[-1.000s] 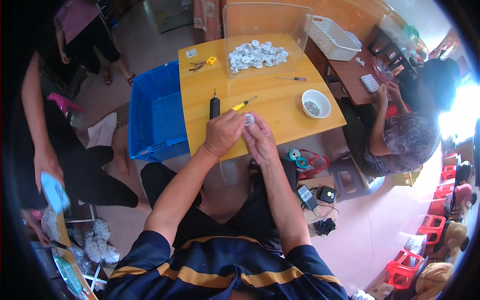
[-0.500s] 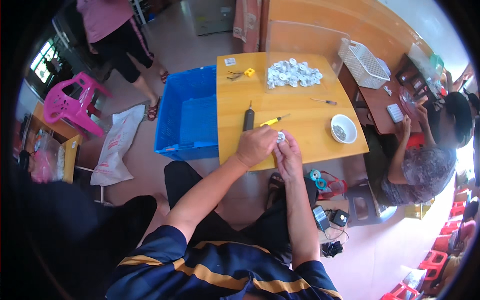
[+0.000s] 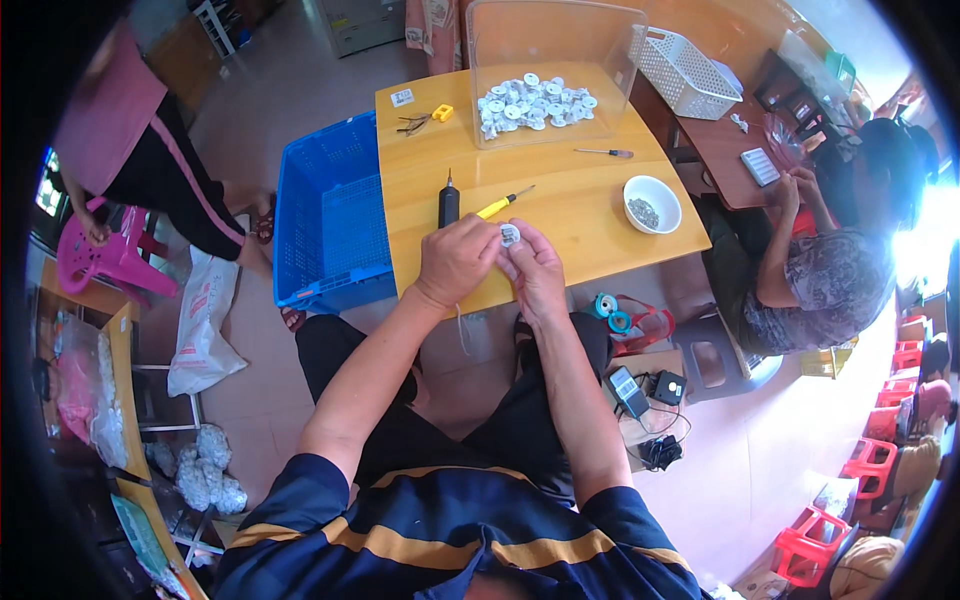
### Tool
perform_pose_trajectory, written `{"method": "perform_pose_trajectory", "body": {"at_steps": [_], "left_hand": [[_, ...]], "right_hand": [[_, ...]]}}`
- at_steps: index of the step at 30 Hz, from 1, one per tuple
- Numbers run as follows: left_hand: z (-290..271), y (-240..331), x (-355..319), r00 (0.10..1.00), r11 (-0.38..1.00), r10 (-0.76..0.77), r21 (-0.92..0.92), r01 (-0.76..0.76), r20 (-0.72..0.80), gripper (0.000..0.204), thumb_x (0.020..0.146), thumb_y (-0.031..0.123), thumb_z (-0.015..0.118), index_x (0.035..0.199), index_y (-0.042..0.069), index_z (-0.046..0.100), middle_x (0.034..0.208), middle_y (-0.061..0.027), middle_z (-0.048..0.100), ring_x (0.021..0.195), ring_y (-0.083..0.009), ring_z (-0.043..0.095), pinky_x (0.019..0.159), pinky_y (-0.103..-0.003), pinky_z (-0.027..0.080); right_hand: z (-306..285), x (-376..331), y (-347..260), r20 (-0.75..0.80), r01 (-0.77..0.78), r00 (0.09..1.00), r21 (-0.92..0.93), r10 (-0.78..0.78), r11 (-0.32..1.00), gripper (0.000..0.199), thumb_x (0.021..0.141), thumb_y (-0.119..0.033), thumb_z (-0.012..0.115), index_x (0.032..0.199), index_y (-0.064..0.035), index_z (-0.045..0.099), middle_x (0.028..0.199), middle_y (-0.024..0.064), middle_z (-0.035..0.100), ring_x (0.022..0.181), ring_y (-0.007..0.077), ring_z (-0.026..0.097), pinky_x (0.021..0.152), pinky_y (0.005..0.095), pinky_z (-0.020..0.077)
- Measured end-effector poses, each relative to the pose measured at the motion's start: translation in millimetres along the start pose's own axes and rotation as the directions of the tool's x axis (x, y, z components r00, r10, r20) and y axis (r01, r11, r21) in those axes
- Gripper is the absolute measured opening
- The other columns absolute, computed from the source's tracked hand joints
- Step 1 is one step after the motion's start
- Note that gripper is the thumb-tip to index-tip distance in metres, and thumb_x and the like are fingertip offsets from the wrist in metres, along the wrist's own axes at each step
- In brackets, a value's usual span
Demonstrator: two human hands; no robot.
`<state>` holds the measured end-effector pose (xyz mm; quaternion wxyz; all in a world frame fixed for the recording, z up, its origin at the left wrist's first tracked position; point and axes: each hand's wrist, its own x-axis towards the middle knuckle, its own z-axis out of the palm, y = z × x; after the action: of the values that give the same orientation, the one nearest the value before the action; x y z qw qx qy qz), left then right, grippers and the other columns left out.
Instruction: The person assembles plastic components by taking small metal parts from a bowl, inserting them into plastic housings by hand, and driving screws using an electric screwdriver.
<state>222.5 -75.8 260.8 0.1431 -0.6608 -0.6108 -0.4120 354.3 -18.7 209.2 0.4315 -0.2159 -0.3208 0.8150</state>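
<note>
Together my left hand [image 3: 458, 258] and right hand [image 3: 537, 268] pinch one small white round part [image 3: 510, 235], raised above the yellow table [image 3: 560, 205] for sight. Close by lies the yellow-handled screwdriver [image 3: 503, 204], within reach.

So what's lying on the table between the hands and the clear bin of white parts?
In the head view, a black-handled tool and a yellow-handled screwdriver lie between the hands' small round white part and the clear bin; otherwise bare table.

Both hands [image 3: 495, 265] pinch a small white round part [image 3: 510, 236] over the yellow table [image 3: 570, 200].
</note>
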Motion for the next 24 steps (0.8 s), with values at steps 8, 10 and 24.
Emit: {"method": "perform_pose_trajectory", "body": {"at_steps": [8, 10, 24], "left_hand": [[0.6, -2.9, -2.6, 1.0, 1.0, 0.002, 0.023, -0.003, 0.03, 0.006, 0.08, 0.009, 0.072, 0.084, 0.009, 0.067, 0.077, -0.0055, 0.064, 0.068, -0.0255, 0.066, 0.057, -0.036, 0.052], [0.8, -2.4, -3.3, 1.0, 1.0, 0.0, 0.018, 0.0, 0.028, 0.005, 0.08, 0.01, 0.072, 0.083, 0.01, 0.067, 0.077, -0.0056, 0.064, 0.068, -0.0255, 0.066, 0.057, -0.036, 0.052], [8.7, 4.6, -3.5, 0.887, 0.803, -0.413, -0.378, 0.461, 0.205, 0.015, 0.083, 0.01, 0.073, 0.095, 0.003, 0.068, 0.083, -0.01, 0.07, 0.068, -0.0206, 0.07, 0.063, -0.03, 0.055]], "right_hand": [[3.6, -1.8, 3.7, -0.023, 0.075, 0.997, -0.154, -0.079, 0.985, 0.035, 0.099, 0.0, 0.053, 0.134, 0.0018, 0.053, 0.126, 0.0129, 0.064, 0.11, 0.0185, 0.064, 0.095, 0.0309, 0.0539], [3.6, -1.9, 5.5, -0.018, 0.09, 0.995, -0.167, -0.094, 0.982, 0.035, 0.099, 0.0, 0.053, 0.134, 0.002, 0.053, 0.126, 0.0127, 0.064, 0.11, 0.0181, 0.064, 0.095, 0.0306, 0.0537], [4.5, -6.9, 0.6, -0.027, 0.052, 0.998, -0.101, -0.055, 0.994, 0.031, 0.1, -0.002, 0.049, 0.131, 0.0014, 0.054, 0.118, 0.0103, 0.065, 0.1, 0.015, 0.066, 0.087, 0.0271, 0.055]]}}
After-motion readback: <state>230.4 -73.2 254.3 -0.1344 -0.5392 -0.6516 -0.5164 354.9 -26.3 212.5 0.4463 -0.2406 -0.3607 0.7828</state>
